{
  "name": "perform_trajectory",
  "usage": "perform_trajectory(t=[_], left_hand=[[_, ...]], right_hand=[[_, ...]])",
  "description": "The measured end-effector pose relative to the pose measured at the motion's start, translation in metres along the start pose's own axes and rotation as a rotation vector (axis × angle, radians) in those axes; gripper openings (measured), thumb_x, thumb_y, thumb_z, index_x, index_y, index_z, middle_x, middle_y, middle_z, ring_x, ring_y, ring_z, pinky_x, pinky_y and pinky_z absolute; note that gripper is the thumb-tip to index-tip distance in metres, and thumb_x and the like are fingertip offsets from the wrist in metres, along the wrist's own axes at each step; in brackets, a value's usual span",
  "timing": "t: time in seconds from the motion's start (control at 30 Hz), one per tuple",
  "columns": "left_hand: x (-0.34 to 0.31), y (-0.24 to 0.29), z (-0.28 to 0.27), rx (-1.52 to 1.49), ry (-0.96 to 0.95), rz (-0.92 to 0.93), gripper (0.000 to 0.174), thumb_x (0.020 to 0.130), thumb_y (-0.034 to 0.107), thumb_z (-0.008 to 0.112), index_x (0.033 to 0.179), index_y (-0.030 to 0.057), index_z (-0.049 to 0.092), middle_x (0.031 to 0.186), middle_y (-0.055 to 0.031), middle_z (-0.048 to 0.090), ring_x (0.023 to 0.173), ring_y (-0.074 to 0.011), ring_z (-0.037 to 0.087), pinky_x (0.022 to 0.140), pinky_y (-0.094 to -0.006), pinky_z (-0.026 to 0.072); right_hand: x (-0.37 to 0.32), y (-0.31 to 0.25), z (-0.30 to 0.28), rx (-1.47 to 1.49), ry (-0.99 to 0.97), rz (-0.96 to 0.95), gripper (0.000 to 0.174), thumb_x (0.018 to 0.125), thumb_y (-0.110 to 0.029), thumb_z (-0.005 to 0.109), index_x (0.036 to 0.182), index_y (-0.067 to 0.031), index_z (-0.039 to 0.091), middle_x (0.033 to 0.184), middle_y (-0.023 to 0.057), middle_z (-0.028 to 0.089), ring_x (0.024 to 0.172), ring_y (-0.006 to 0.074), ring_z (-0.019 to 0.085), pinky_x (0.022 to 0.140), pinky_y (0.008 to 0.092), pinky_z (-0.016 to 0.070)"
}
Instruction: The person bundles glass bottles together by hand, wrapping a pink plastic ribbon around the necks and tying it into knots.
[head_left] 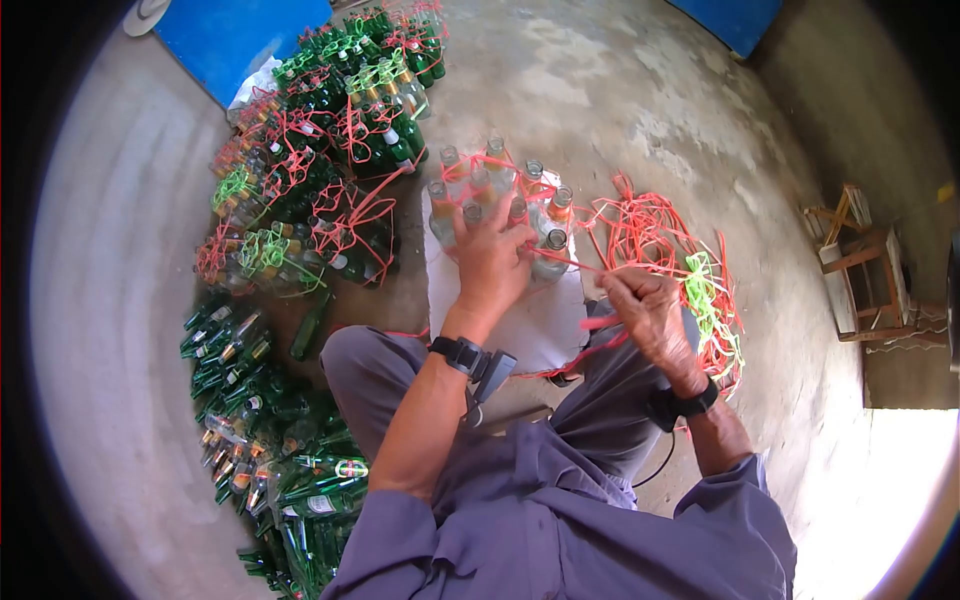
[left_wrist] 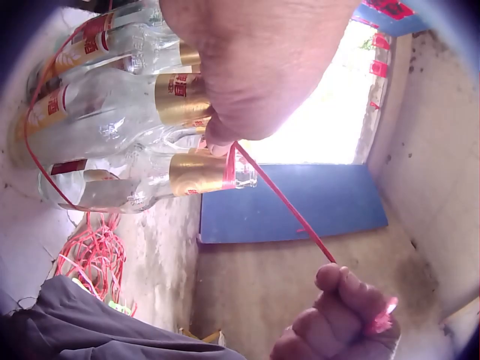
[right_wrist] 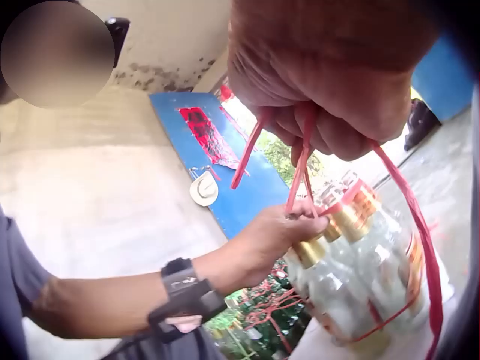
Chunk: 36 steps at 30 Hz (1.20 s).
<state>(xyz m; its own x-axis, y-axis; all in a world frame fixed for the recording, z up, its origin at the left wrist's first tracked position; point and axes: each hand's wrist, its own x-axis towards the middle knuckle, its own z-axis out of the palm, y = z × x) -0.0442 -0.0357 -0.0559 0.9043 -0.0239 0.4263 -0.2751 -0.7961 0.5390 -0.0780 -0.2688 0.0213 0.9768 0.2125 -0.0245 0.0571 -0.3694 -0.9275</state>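
Observation:
Clear glass bottles [head_left: 480,183] with gold neck labels stand in a tight cluster on a white board [head_left: 545,330] between the person's legs. Red string runs among their necks and, in the left wrist view, round the bodies of the bottles [left_wrist: 112,112]. The left hand [head_left: 493,260] rests on the near bottle necks, its fingers at the string. Closed round the red string [left_wrist: 289,204], the right hand [head_left: 648,312] holds it taut, to the right of the bottles; the right wrist view shows strands coming out of the fist [right_wrist: 322,97].
Bundles of green bottles [head_left: 375,150] tied with red and green string stand at the left, with loose green bottles [head_left: 320,500] lying nearer. A heap of red string [head_left: 640,230] lies right of the board. A wooden frame [head_left: 865,270] stands by the right wall.

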Motion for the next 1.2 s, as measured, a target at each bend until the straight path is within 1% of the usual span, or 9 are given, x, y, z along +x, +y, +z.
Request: perform_trajectory(t=[0.1,0.17,0.2,0.47,0.7,0.77,0.8,1.0,1.2], left_hand=[[0.0,0.001,0.0,0.008,0.022,0.022,0.017,0.075,0.012,0.082,0.09,0.0148,0.076,0.152,-0.0112,0.052,0.126,-0.0283,0.06,0.122,-0.0605,0.0122],[0.001,0.002,-0.001,0.02,0.023,0.025,0.015,0.076,0.015,0.082,0.089,0.0132,0.076,0.152,-0.0113,0.053,0.127,-0.0286,0.06,0.122,-0.0604,0.012],[0.002,0.002,-0.002,0.024,0.026,0.027,0.015,0.076,0.015,0.082,0.089,0.0132,0.076,0.152,-0.0113,0.053,0.127,-0.0286,0.06,0.122,-0.0604,0.012],[0.002,0.003,0.0,0.004,0.006,0.006,0.015,0.075,0.016,0.083,0.088,0.0113,0.075,0.153,-0.0123,0.052,0.128,-0.0284,0.059,0.122,-0.0592,0.0101],[0.002,0.004,-0.001,0.011,0.016,0.015,0.016,0.076,0.016,0.082,0.088,0.0114,0.074,0.153,-0.0114,0.051,0.125,-0.0277,0.061,0.122,-0.0596,0.0099],[0.002,0.006,-0.001,-0.032,0.041,0.013,0.017,0.073,0.011,0.082,0.085,0.0104,0.071,0.147,-0.0139,0.055,0.123,-0.0314,0.061,0.121,-0.0639,0.0143],[0.001,0.006,-0.001,-0.031,0.04,0.013,0.017,0.073,0.011,0.082,0.085,0.0104,0.071,0.147,-0.0139,0.055,0.123,-0.0314,0.061,0.121,-0.0639,0.0143],[0.002,0.004,-0.001,-0.002,0.007,0.023,0.017,0.075,0.016,0.083,0.088,0.0111,0.072,0.152,-0.0127,0.052,0.124,-0.0275,0.061,0.122,-0.0605,0.0107],[0.005,0.005,-0.009,0.009,-0.047,0.03,0.02,0.075,0.019,0.082,0.093,0.0115,0.075,0.154,-0.0136,0.05,0.128,-0.0286,0.059,0.122,-0.0607,0.0098]], right_hand=[[0.034,-0.002,-0.008,-0.167,0.054,-0.135,0.017,0.097,-0.013,0.069,0.099,0.003,0.073,0.066,0.008,0.06,0.061,0.0068,0.052,0.056,0.0298,0.0452],[0.057,0.008,-0.001,-0.204,0.207,-0.436,0.014,0.095,-0.012,0.07,0.097,0.0022,0.072,0.067,0.0149,0.059,0.056,0.0183,0.056,0.056,0.0326,0.0464],[0.066,0.009,0.001,-0.294,0.235,-0.449,0.012,0.094,-0.011,0.069,0.095,0.0011,0.071,0.071,0.0193,0.062,0.059,0.033,0.06,0.057,0.0373,0.0487],[0.113,-0.001,0.021,-0.327,0.231,-0.516,0.014,0.094,-0.017,0.069,0.096,-0.0029,0.072,0.079,0.0215,0.066,0.073,0.0432,0.065,0.061,0.0455,0.0522],[0.134,0.082,0.022,-0.356,0.254,-0.241,0.025,0.092,-0.021,0.068,0.084,0.0025,0.072,0.07,0.0241,0.064,0.063,0.0358,0.068,0.059,0.0442,0.051],[0.122,0.091,0.021,-0.233,0.141,-0.011,0.027,0.09,-0.02,0.068,0.079,0.0046,0.07,0.066,0.0249,0.061,0.056,0.0236,0.062,0.058,0.041,0.0494],[0.123,0.093,0.018,-0.257,0.082,0.039,0.027,0.091,-0.021,0.069,0.083,0.0042,0.073,0.059,0.0159,0.06,0.056,0.0151,0.055,0.058,0.0383,0.048],[0.126,0.116,0.028,0.0,-0.148,0.192,0.031,0.09,-0.027,0.074,0.085,0.0042,0.077,0.059,-0.0023,0.054,0.058,0.0085,0.049,0.054,0.0332,0.0408],[0.131,0.113,0.021,0.088,-0.297,0.298,0.034,0.085,-0.031,0.076,0.075,0.0018,0.076,0.061,0.0018,0.059,0.055,0.0095,0.048,0.051,0.0331,0.0389]])
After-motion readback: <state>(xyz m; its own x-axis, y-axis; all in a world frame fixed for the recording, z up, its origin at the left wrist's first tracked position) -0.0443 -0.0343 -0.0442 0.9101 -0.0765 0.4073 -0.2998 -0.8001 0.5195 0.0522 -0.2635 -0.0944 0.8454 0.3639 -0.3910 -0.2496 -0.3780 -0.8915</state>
